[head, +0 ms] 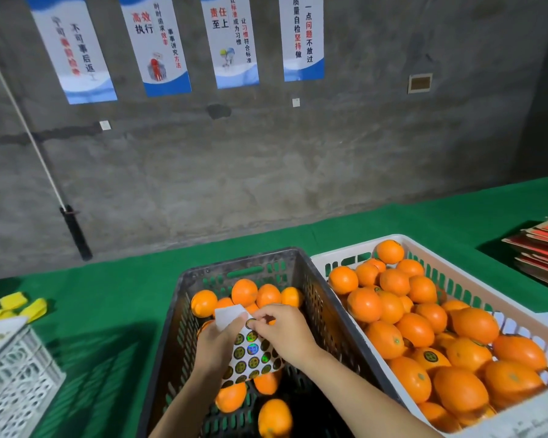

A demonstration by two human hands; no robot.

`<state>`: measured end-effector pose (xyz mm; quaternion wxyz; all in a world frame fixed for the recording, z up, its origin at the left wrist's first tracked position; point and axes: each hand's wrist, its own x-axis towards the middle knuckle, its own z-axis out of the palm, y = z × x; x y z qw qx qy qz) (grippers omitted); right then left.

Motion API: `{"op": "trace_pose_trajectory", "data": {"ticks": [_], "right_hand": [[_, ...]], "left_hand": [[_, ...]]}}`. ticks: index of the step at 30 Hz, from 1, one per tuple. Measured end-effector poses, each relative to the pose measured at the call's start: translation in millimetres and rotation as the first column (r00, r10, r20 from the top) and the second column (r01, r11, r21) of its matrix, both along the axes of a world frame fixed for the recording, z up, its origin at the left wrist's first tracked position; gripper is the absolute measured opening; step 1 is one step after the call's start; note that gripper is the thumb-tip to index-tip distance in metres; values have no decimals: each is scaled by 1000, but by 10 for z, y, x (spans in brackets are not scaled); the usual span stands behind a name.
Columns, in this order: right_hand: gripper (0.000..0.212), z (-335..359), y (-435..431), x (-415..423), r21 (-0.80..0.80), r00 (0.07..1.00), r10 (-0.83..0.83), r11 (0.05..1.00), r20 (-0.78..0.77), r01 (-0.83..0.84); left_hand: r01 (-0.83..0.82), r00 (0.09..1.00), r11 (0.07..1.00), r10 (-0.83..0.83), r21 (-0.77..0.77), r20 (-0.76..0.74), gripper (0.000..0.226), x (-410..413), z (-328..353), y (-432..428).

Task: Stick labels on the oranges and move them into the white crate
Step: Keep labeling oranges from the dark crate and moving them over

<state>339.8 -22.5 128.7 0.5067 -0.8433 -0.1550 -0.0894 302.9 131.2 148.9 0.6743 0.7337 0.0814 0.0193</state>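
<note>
Most oranges (415, 330) already fill the white crate (336, 254); roughly ten wait unlabelled in the black crate (184, 311). Left hand (217, 339) grips the label sheet (250, 355) above it; right hand (287, 330) apparently pinches one label (250, 323).

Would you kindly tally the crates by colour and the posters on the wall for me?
Black crate: 1
White crates: 2
Wall posters: 4
Total: 7
</note>
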Motion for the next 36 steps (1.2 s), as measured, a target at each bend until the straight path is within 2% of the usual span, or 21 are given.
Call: {"op": "trace_pose_trajectory", "data": {"ticks": [3, 6, 11, 13, 16, 18, 22, 25, 27, 29, 31, 33, 34, 36], "right_hand": [[26, -10, 30, -32, -119, 998, -13, 993, 69, 21], [29, -7, 30, -46, -226, 989, -18, 973, 146, 51], [34, -39, 49, -71, -300, 965, -32, 947, 261, 113], [28, -70, 48, -62, -270, 966, -32, 957, 256, 103], [13, -68, 49, -14, -83, 995, -26, 996, 101, 35], [26, -61, 43, 19, 6, 999, -21, 1000, 34, 21], [15, -86, 44, -3, -57, 990, -22, 998, 141, 31], [16, -90, 48, -7, -74, 982, -43, 996, 182, 58], [15, -80, 70, -4, -47, 980, -47, 997, 192, 57], [16, -75, 74, -2, -6, 979, -84, 996, 187, 87], [17, -97, 41, 21, 0, 979, -141, 990, 145, 143], [17, -201, -26, 86, -104, 988, -154, 983, 13, 154], [19, -274, -60, 129, -219, 986, -134, 970, -102, 109], [24, -461, -101, 177, -476, 918, -73, 870, -389, -132]], "left_hand": [[-17, 1000, 1000, 16, -11, -18, 30, 0, -13, 8], [-37, 998, 998, 35, -46, -58, 29, 1, -16, -3], [-126, 988, 989, 118, -83, -101, 27, 42, -36, 18], [-128, 987, 989, 119, -77, -105, 28, 58, -36, 30], [-108, 992, 992, 104, -62, -67, 25, 70, -40, 34], [-98, 994, 994, 96, -49, -44, 22, 87, -45, 36], [-102, 995, 995, 101, -22, -26, 26, 110, -64, 39], [-116, 993, 993, 115, -30, -23, 28, 96, -60, 30], [-180, 984, 983, 180, -31, -5, 28, 91, -41, 12], [-306, 951, 949, 302, 70, 67, 38, 105, -37, 23], [-438, 895, 876, 406, 201, 183, 45, 110, -28, 55], [-478, 875, 796, 399, 370, 273, 51, 110, -24, 84], [-469, 882, 755, 368, 458, 296, 52, 106, -22, 82], [-445, 895, 696, 323, 563, 308, 52, 116, -47, 71]]}}
